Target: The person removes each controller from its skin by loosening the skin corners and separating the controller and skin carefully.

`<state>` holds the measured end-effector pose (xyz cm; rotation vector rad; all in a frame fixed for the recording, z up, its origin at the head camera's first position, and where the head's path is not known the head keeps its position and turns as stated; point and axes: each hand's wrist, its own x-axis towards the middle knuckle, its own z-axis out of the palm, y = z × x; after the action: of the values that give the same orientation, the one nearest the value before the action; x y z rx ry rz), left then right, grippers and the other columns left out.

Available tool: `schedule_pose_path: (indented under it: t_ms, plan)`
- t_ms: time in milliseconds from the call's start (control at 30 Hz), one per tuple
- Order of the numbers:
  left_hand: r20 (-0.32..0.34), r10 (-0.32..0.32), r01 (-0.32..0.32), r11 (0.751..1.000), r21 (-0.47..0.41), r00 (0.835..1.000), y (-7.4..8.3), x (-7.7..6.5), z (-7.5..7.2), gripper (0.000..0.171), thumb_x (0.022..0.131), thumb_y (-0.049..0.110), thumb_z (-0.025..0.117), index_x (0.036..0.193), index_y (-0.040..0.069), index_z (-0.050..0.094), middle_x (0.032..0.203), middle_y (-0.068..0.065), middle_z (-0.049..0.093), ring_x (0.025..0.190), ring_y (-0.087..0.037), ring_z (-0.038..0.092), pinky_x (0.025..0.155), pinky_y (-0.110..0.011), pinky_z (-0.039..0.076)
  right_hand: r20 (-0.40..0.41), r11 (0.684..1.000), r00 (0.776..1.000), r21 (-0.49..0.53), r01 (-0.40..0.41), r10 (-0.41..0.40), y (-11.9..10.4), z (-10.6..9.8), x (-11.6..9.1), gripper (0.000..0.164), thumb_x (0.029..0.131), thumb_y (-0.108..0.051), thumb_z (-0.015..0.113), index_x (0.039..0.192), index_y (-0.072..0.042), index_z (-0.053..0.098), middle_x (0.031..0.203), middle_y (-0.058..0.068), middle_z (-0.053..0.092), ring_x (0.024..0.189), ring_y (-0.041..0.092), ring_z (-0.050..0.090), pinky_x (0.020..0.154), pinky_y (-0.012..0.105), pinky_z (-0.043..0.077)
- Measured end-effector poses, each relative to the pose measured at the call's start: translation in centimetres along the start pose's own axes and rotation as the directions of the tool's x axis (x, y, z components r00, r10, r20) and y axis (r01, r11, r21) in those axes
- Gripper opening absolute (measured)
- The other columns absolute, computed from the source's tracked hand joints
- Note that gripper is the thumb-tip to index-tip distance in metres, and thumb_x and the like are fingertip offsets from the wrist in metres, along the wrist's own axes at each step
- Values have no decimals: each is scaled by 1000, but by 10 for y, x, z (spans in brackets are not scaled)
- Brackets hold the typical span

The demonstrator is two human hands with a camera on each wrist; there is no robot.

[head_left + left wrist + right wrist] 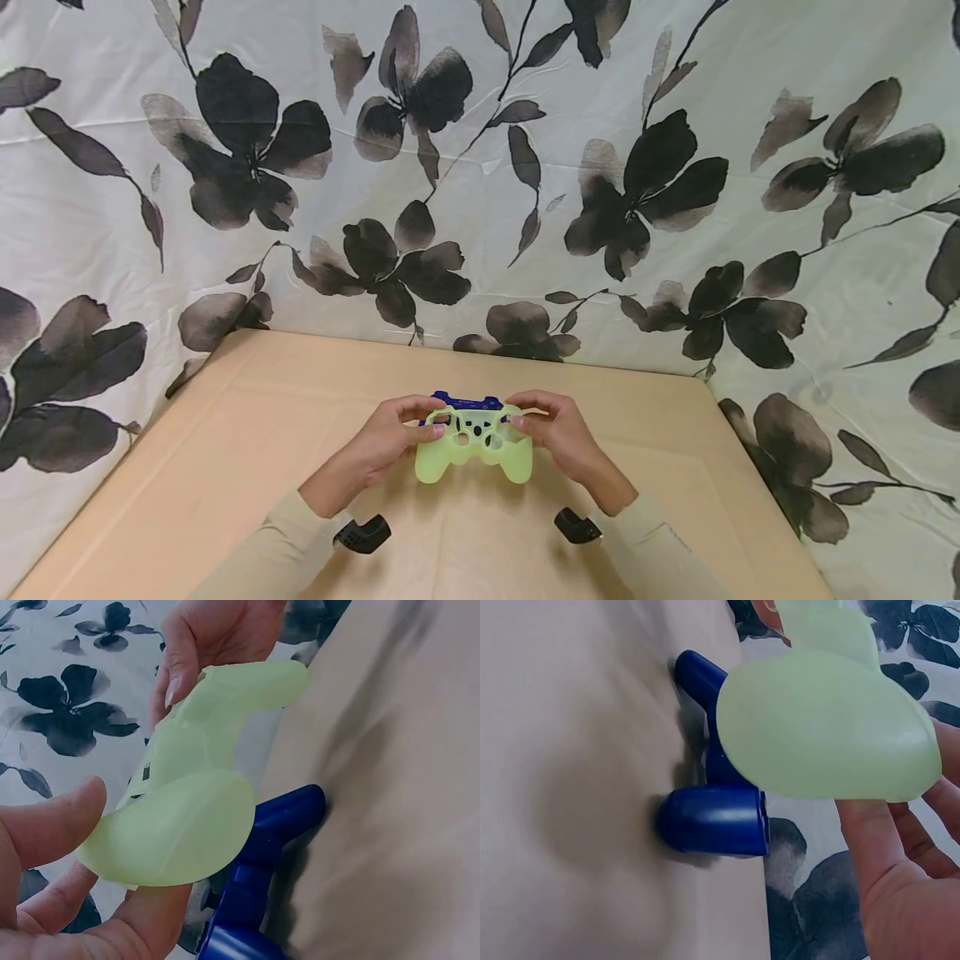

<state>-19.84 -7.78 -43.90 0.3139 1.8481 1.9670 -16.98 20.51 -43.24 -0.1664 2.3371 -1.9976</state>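
Note:
A pale green game controller cover (433, 463) hangs between the two hands, with round cutouts on its face. The left hand (390, 435) pinches its left end between thumb and fingers. On the other end, the right hand (557, 427) grips it the same way. A dark blue game controller (472, 402) shows behind and below the cover, apart from it. In the left wrist view the controller (262, 847) rests on the table under the cover (180, 825). The right wrist view shows the blue grip (712, 819) below the cover (825, 727); much of the controller is hidden.
A light tan table (247, 433) lies under the hands. Behind and beside it hangs a white cloth (525, 217) with dark flowers. Black bands with small devices (365, 534) sit on both wrists, over light sleeves (277, 542).

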Motion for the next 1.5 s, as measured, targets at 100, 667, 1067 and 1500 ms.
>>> schedule_pose_path:
  t_ms: [100,667,1067,1500]
  plan:
    - [-6,6,-6,1000,5,1000,0,2,3,44,94,1,73,136,-5,61,134,-24,60,101,-17,67,83,-30,61,-10,1000,1000,-6,-12,12,-2,-2,0,36,95,-2,71,129,9,65,127,25,63,95,14,70,78,29,63]
    - [-10,-12,12,1000,11,1000,-3,20,19,42,95,3,73,136,0,64,137,-22,64,105,-21,69,86,-32,62,-68,998,997,-47,-34,31,0,-19,-1,34,96,-1,68,129,7,66,129,24,63,101,21,70,81,31,64]
    - [-9,-18,17,1000,-16,1000,-3,34,35,41,95,0,73,135,0,64,131,-22,64,102,-21,71,83,-31,63,-97,998,995,-50,-29,24,2,-35,-3,34,96,0,67,129,8,65,126,19,63,101,18,69,81,31,64]
    - [-7,-8,8,999,-32,1000,-6,48,50,40,92,-2,74,132,-1,66,117,-14,66,98,-17,68,81,-30,62,-115,999,993,-32,-44,40,9,-51,-2,33,97,2,66,129,10,64,122,17,63,95,16,70,79,30,64]
